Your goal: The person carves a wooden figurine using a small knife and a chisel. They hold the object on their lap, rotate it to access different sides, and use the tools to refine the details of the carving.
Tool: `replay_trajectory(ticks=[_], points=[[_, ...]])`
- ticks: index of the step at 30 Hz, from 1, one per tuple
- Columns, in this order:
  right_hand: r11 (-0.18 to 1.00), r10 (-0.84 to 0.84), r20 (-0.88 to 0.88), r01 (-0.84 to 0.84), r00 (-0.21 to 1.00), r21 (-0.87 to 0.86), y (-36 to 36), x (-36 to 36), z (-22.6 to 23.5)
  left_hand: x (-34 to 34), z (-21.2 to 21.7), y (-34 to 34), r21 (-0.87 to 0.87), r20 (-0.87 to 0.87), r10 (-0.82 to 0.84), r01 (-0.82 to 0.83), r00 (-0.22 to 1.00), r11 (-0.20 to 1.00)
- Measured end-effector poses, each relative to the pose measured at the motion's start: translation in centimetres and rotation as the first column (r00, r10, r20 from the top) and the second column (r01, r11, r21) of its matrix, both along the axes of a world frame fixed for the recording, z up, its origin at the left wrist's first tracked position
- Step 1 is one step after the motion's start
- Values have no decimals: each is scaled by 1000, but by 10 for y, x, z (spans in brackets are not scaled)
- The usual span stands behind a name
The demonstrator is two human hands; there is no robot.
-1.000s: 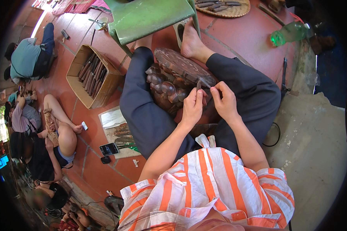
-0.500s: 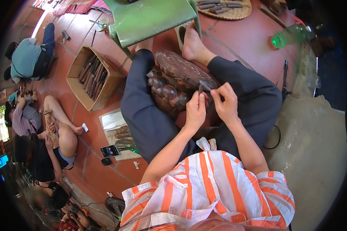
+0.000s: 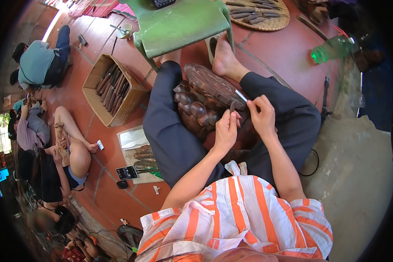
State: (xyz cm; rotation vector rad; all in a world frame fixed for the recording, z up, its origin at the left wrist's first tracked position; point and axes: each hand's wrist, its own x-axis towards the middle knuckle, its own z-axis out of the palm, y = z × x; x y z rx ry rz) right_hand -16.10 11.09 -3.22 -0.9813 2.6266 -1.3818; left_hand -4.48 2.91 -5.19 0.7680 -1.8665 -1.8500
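Between my bent legs sits a dark reddish-brown carved wooden piece [image 3: 201, 109], with a round, flat carved face and rounded knobs along its side. My left hand [image 3: 226, 133] pinches a small dark pointed piece [image 3: 232, 106] whose kind I cannot make out; its tip points up beside the carving's edge. A narrow flat strip [image 3: 241, 95], gleaming white, sticks out from the closed fingers of my right hand [image 3: 263, 117]. The two hands are close together but apart, just at the near right edge of the carving.
A green plastic chair [image 3: 183, 32] stands ahead. To the left are a cardboard box [image 3: 90, 98] of wooden-handled tools, a phone [image 3: 126, 173] and seated people. A woven tray [image 3: 279, 24] of tools and a green bottle [image 3: 334, 49] lie at the far right.
The strip in my right hand has turned from grey to bright white and tilts away from the left hand. Both hands sit slightly farther apart, and the whole view has shifted a little.
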Motion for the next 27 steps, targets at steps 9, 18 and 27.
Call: replay_trajectory(ticks=[9, 18, 27], points=[[996, 16, -35, -13, 999, 91, 1, 0, 5, 0, -2, 0, -27, -17, 10, -11, 1000, 1000], [923, 311, 549, -109, 776, -370, 13, 5, 26, 13, 17, -8, 274, 50, -206, 185, 977, 944], [943, 311, 627, -151, 715, -296, 21, -5, 27, 13, 24, -12, 377, 28, -415, 375, 909, 847]])
